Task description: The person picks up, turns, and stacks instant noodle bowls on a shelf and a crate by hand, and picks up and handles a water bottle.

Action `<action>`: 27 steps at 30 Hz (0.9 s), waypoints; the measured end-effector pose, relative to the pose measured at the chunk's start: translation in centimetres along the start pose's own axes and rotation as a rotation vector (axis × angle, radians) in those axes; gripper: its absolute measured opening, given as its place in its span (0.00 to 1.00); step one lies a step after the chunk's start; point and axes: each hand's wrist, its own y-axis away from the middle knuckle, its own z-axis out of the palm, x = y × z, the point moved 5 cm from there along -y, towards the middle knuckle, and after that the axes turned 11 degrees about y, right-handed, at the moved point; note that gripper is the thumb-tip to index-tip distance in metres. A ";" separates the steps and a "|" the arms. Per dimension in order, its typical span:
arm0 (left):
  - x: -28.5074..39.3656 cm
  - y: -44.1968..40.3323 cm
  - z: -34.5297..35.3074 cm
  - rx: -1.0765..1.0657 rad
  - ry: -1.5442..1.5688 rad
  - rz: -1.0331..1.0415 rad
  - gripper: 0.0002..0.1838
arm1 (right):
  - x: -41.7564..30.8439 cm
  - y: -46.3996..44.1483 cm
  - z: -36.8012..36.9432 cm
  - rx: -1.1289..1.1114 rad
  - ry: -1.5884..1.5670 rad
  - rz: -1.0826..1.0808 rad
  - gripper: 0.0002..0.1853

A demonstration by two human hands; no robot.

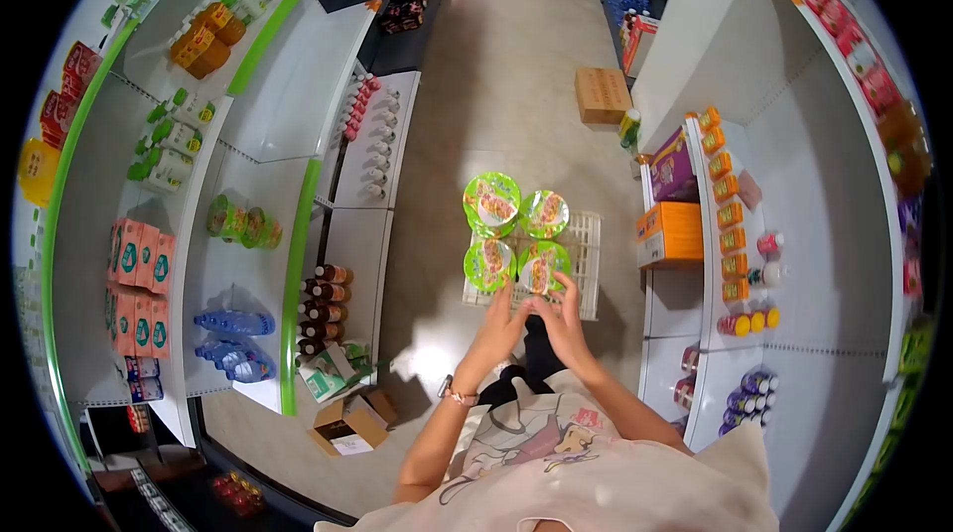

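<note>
Pale floor (476, 66) runs up the middle of the frame as an aisle, with white shelving (283, 95) rising along the left side and more of it on the right. From where I stand, I see blue bottles (235, 360) and pink cartons (139, 279) at lower left, brown bottles (323, 309) nearer the aisle, and an open cardboard box (349, 425) on the floor below them. Right of the aisle, a closed carton (603, 95) sits on the floor, and an orange box (669, 235) rests beside a row of small orange packs (733, 239).

Just right of the frame's centre, 4 green-lidded cups (491, 201) stand in 2 rows of 2 on a cream slatted crate (587, 279). Both of the person's hands reach to the lower right cup (543, 267): the left hand (491, 331), a watch (446, 387) on its wrist, comes up at its left edge, the right hand (562, 322) at its right. Fingers are spread and slightly bent around it; I cannot tell whether they grip it or merely touch it.
</note>
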 end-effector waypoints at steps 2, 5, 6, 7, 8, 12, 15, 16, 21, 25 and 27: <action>-5.8 -3.9 -0.4 0.062 0.175 -0.098 0.34 | 2.5 -5.6 -0.2 -0.116 0.013 0.048 0.29; -7.1 -9.2 -3.3 0.204 0.288 -0.346 0.38 | 4.7 -14.2 0.4 -0.182 0.033 0.135 0.29; -8.2 -10.9 -3.8 0.254 0.210 -0.340 0.39 | 6.0 -16.9 0.7 -0.176 0.114 0.131 0.30; -10.3 -12.5 -4.3 0.307 0.131 -0.338 0.40 | 7.4 -19.6 1.1 -0.186 0.171 0.141 0.32; -11.6 -13.7 -5.1 0.363 0.047 -0.337 0.41 | 8.6 -22.2 1.6 -0.199 0.225 0.145 0.33; -14.2 -17.0 -5.1 0.379 0.969 -0.570 0.41 | 11.4 -28.7 4.3 -0.258 0.345 0.177 0.38; -12.3 -17.0 -5.9 0.289 1.055 -0.534 0.39 | 11.4 -28.9 7.3 -0.356 0.232 0.108 0.40; -10.6 -16.1 -6.3 0.310 1.041 -0.500 0.37 | 10.0 -27.9 7.4 -0.389 0.228 0.100 0.40; -10.7 -6.1 -6.2 0.528 0.995 -0.404 0.32 | 5.4 -19.5 6.1 -0.638 0.004 0.213 0.34; -11.7 5.0 -2.4 0.756 0.818 -0.483 0.28 | 8.1 -11.4 5.5 -0.794 0.175 0.569 0.24; -12.5 10.6 0.6 0.905 0.781 -0.540 0.27 | 8.9 -7.5 7.2 -0.972 0.338 0.548 0.23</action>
